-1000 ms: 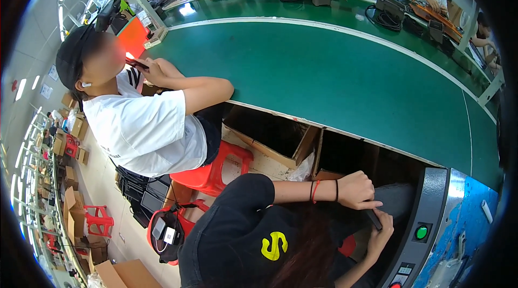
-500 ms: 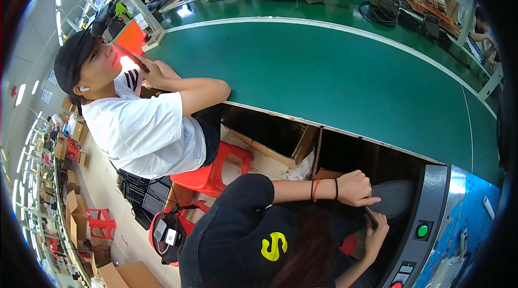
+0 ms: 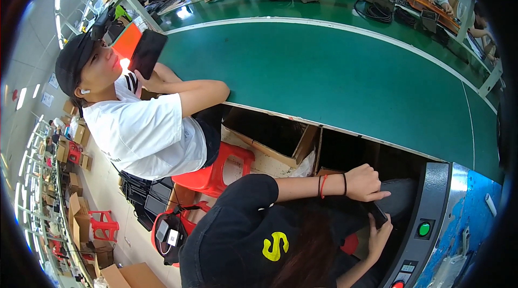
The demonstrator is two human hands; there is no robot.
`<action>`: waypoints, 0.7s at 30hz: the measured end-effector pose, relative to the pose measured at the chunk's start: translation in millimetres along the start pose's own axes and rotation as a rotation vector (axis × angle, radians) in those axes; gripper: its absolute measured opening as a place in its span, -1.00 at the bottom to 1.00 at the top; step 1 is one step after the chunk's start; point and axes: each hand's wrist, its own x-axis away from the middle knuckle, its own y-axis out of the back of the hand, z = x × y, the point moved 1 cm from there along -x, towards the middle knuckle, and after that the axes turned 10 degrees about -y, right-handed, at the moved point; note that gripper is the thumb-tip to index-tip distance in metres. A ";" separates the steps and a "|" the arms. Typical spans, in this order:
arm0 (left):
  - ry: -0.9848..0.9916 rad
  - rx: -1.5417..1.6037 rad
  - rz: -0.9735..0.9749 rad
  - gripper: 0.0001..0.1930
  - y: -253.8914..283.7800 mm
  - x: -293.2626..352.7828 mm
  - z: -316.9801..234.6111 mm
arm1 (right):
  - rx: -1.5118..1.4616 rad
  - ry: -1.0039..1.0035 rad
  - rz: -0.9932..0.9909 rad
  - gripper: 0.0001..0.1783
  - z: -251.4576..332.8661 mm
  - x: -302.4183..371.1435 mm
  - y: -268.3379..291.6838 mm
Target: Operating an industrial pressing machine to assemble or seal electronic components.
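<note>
Wearer's hands: neither is in the head view, so whether the fingers are open or closed cannot be told.
Work in view: a seated person in a black shirt (image 3: 243, 223) handles a dark flat device (image 3: 377, 213) below the near edge of the green counter (image 3: 334, 77), at its right end.
Upper hand (image 3: 367, 183): curled over the device from above, fingers bent and resting on it; thin bands circle the wrist.
Lower hand (image 3: 380, 234): cupped under the device, fingers partly spread.
Handling advice: the device looks slim and smooth, so support from below plus light pressure from above seems the safer grip.
Counter: matte green belt, pale edge stripe, smooth.
End housing (image 3: 431, 201): grey, rounded, with a round green button (image 3: 423, 228).
Beside: a person in a white shirt (image 3: 145, 131) on a red plastic stool (image 3: 216, 172) raises a dark flat slab (image 3: 147, 53); open cardboard box (image 3: 275, 137) under the counter.
</note>
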 end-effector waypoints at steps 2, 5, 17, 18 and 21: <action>-0.010 -0.024 0.018 -0.41 -1.0 -3.9 -2.9 | -0.019 0.047 -0.048 -0.81 -3.5 0.6 0.8; -0.040 -0.023 -0.004 -0.39 -7.4 -2.3 -5.6 | -0.006 0.128 -0.099 -0.82 -2.9 0.3 1.5; -0.015 -0.033 0.041 -0.41 -13.2 -5.7 -4.6 | 0.034 -0.047 -0.046 -0.84 -5.7 6.3 -2.2; -0.015 -0.032 0.041 -0.41 -15.8 -6.4 -2.8 | -0.009 -0.070 -0.024 -0.83 -4.3 7.0 -3.2; 0.001 -0.065 0.029 -0.43 -8.7 -9.0 -3.2 | -0.036 -0.024 -0.060 -0.83 -16.6 9.0 -1.6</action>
